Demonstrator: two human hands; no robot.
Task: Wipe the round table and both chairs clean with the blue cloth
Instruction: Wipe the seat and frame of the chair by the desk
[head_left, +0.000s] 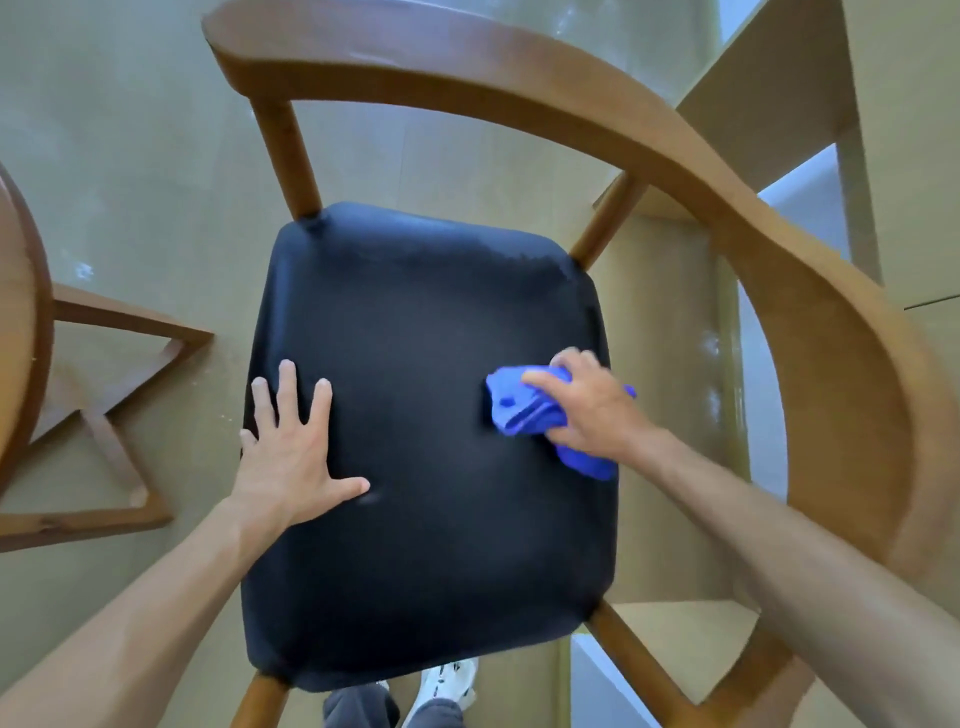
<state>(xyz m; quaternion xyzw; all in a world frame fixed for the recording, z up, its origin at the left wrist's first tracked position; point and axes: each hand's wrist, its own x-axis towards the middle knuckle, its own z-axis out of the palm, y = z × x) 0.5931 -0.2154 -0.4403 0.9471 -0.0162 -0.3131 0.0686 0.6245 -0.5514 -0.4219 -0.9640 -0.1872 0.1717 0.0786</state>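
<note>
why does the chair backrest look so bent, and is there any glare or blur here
Head view: wide-angle distortion bows the chair's backrest and stretches both forearms at the frame edges; soft glare sits on the far edge of the black seat and on the glossy floor; the picture is slightly soft overall, but the left hand, right hand and blue cloth read clearly.

white shoe (451, 682), beige floor (130, 156)

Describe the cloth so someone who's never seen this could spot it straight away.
Find the wooden armchair's black padded seat. On its right side, the right hand presses a crumpled bright blue cloth against it. It is the only blue thing there; the left hand lies flat and bare.
</note>
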